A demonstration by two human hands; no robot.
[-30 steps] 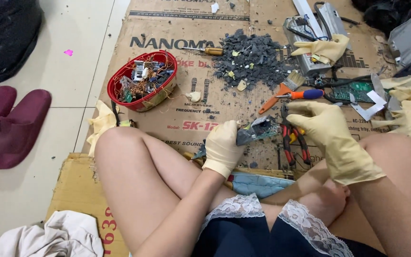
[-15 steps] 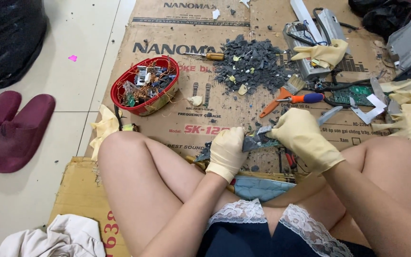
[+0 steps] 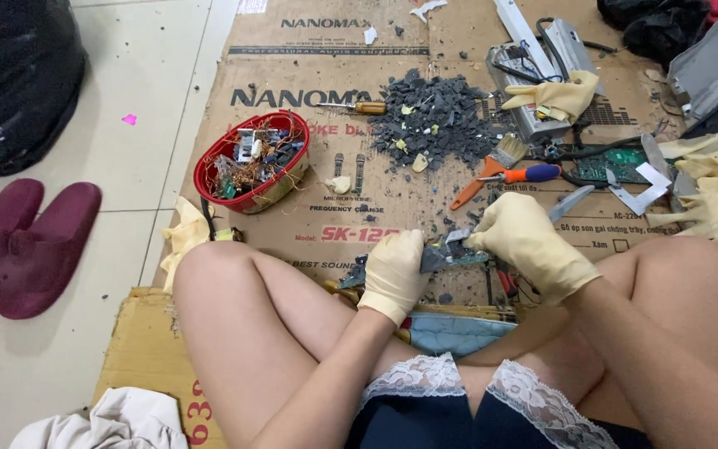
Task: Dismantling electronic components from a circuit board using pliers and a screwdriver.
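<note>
Your left hand [image 3: 394,273] and right hand [image 3: 528,246] meet low between your knees, which wall them in on both sides. Ahead, bare cardboard [image 3: 351,224] gives you open passage toward the red basket [image 3: 249,162]. Further out, the grey chip pile [image 3: 434,120] blocks the middle, and the paintbrush [image 3: 492,166] and screwdriver [image 3: 525,175] crowd your right hand's path forward.

We cannot see the whole dark board piece [image 3: 442,256], because the left hand [image 3: 394,276] and the right hand [image 3: 527,243] cover its two ends. The black bag [image 3: 9,83] is cut by the left edge, and the grey metal case [image 3: 717,62] by the right edge. The small parts in the red basket [image 3: 209,179] are too tiny to tell apart
</note>
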